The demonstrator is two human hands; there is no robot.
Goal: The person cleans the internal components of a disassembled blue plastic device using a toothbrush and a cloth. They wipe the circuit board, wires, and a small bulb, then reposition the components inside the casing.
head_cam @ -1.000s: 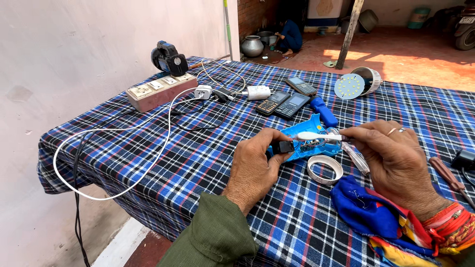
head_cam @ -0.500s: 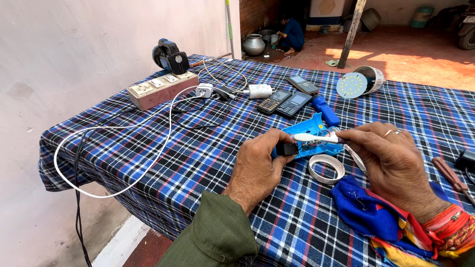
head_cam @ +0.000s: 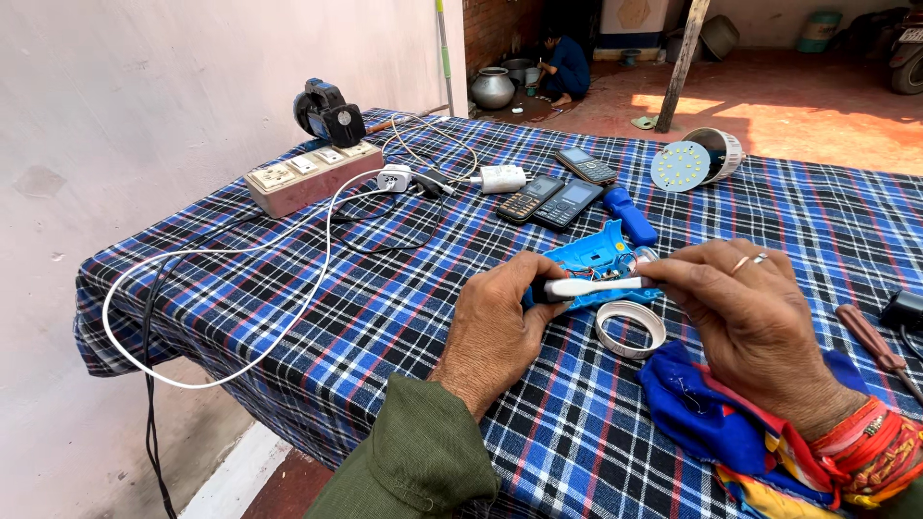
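Left hand [head_cam: 495, 327] and right hand [head_cam: 740, 322] both pinch a white stick tool [head_cam: 596, 285] over the blue open casing [head_cam: 596, 259], mid-table, partly hidden; white ring [head_cam: 630, 329] at 6 o'clock; checked table [head_cam: 288, 308] free at 9.

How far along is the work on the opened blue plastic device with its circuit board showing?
Done: the blue plastic casing lies open, wiring exposed; a white ring lies loose beside it.
In hand: the left hand and right hand hold a slim white tool across the open casing.
Left: the casing is not closed; the ring is unfitted; a brown-handled screwdriver lies untouched.
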